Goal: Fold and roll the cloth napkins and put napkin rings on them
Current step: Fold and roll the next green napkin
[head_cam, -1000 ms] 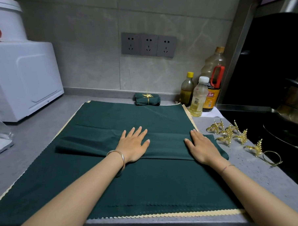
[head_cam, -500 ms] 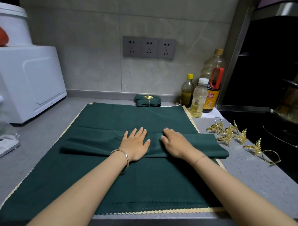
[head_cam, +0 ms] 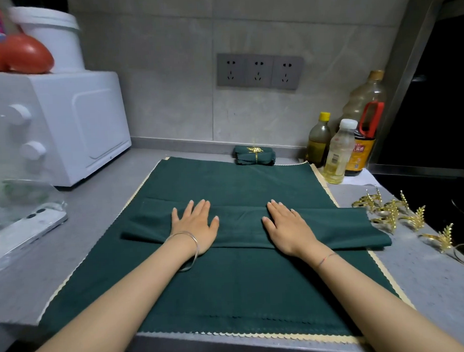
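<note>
A dark green napkin folded into a long band (head_cam: 241, 224) lies across a stack of flat green napkins (head_cam: 230, 287) with cream scalloped edges. My left hand (head_cam: 196, 225) presses flat on the band left of its middle, fingers straight and spread. My right hand (head_cam: 289, 226) presses flat on it a little right of the middle. A finished rolled napkin with a gold ring (head_cam: 254, 155) lies by the back wall. Several gold leaf-shaped napkin rings (head_cam: 394, 214) lie on the counter to the right.
A white oven (head_cam: 71, 124) stands at the left, with a phone (head_cam: 26, 232) in front of it. Three bottles (head_cam: 339, 152) stand at the back right. A black stove (head_cam: 439, 190) lies to the right. The counter's front edge runs below the napkins.
My right hand slid left along the folded band from its right end toward the middle, then settled slightly right of centre. My left hand stayed put. The camera moved closer.
</note>
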A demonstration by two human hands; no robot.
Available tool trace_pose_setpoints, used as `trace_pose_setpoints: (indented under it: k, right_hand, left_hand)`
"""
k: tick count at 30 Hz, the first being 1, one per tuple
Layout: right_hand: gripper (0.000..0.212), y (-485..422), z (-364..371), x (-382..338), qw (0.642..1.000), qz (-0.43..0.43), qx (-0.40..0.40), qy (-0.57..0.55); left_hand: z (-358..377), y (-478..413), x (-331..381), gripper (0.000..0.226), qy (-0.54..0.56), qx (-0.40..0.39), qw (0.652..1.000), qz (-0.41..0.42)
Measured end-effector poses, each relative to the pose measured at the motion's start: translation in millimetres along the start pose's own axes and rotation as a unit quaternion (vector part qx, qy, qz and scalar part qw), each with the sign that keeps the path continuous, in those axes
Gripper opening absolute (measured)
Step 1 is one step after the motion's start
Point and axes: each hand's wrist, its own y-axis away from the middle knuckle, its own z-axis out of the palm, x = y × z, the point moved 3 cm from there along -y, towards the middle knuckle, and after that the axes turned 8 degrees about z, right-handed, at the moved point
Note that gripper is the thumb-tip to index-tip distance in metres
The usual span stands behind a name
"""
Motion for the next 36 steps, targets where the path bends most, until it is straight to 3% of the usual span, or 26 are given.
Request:
trace_pose_setpoints:
  k: [6, 13, 15, 17, 20, 25, 30, 36]
  right_hand:
    - [0.055, 0.4, -0.4, -1.1, 1.0, -0.002, -0.005, -0.002]
    - [0.058, -1.0, -2.3, -0.9, 1.0, -0.004, -0.009, -0.018]
    - [0.06, 1.4, -6.7, -2.6, 0.999, -0.01, -0.005, -0.052]
    - [0.058, 10.0, -15.2, -9.8, 0.996, -0.037, 0.018, -0.085]
    - [0.04, 33.9, -28.6, -26.1, 0.991, -0.106, 0.047, -0.073]
    - [0.035, 56.5, -26.2, -41.3, 0.972, -0.221, 0.068, 0.042]
    - [0.032, 49.8, -16.1, -44.7, 0.955, -0.278, 0.092, 0.054]
    - [0.035, 47.4, -17.8, -46.2, 0.943, -0.314, 0.109, 0.028]
  left_hand:
    - [-9.8, 9.2, -57.4, 0.057, -0.008, 0.003, 0.997, -0.072]
    - [-21.0, 6.0, -75.8, 0.064, -0.021, -0.019, 0.991, -0.128]
    - [-29.0, -3.1, -62.1, 0.064, -0.021, 0.012, 0.996, -0.083]
    - [-35.9, -13.8, -36.3, 0.056, -0.003, 0.056, 0.998, 0.021]
    - [-37.5, -27.8, -0.4, 0.041, 0.057, 0.048, 0.99, 0.122]
    - [-37.2, -50.7, 18.0, 0.032, 0.04, 0.009, 0.992, 0.122]
    - [-34.4, -62.0, 18.1, 0.025, 0.083, -0.042, 0.987, 0.129]
    - [-43.3, -57.0, 16.5, 0.013, 0.129, -0.008, 0.975, 0.183]
